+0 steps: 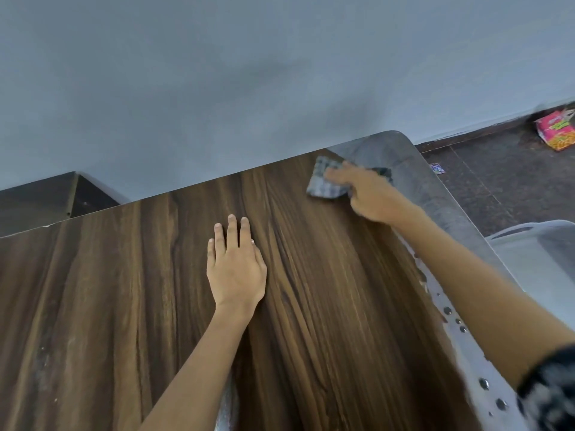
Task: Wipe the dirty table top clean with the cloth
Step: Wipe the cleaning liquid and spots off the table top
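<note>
Pressing the grey checked cloth (326,181) onto the dark wood-grain bench (124,290) near its far right corner, your right hand (370,194) grips it with curled fingers; your left hand (236,269) rests flat, fingers relaxed. Overshoot, and the cloth could slip off the edge.

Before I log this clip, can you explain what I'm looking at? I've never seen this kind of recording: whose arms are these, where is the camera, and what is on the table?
There is no robot: the single picture comes from a camera worn on a person's head, looking down at their own arms. The left hand rests flat, fingers straight, on the wood-grain table top. The right hand presses a checked cloth onto the far right corner. Dusty smears show near the left edge. A coloured packet lies on the floor beyond the table.
</note>
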A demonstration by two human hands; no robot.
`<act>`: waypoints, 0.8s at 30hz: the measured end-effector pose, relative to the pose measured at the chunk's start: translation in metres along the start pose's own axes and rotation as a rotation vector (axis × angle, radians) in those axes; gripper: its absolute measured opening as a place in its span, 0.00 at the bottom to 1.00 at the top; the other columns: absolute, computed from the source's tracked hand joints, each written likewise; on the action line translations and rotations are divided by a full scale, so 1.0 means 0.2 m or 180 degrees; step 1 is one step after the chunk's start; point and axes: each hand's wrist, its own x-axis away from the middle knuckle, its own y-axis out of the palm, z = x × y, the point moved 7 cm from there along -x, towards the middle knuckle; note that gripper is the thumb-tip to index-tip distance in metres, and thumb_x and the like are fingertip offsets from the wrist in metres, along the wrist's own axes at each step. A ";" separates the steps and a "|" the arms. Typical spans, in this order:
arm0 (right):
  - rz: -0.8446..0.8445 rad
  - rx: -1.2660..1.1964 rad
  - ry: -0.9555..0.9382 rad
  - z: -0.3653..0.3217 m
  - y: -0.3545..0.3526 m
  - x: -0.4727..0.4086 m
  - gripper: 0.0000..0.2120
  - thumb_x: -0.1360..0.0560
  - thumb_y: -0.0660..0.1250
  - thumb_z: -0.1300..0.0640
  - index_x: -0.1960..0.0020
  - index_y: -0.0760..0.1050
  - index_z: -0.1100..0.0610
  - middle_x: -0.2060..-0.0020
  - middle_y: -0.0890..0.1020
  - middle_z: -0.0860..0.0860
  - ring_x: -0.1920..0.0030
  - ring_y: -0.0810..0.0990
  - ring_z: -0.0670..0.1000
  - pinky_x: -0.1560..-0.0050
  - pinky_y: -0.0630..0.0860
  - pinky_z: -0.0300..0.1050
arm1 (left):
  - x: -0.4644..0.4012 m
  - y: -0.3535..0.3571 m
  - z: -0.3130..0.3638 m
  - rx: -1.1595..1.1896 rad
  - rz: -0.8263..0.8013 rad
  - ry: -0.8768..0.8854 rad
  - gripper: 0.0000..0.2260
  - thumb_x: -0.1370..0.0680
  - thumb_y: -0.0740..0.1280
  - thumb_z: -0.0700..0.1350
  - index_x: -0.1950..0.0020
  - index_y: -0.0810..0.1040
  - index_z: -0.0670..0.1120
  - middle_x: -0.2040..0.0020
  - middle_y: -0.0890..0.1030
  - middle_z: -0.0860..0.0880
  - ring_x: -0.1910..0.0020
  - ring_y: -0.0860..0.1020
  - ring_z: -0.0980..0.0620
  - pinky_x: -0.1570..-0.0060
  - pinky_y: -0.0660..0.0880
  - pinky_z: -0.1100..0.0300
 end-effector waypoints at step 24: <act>0.0085 -0.0250 0.0246 -0.04 0.02 -0.07 0.30 0.27 0.57 0.72 0.29 0.63 0.50 0.31 0.68 0.54 0.37 0.74 0.56 0.38 0.72 0.46 | 0.01 -0.01 0.00 0.0202 0.0098 -0.0002 0.20 0.20 0.53 0.44 0.28 0.63 0.43 0.27 0.63 0.44 0.26 0.59 0.43 0.29 0.57 0.49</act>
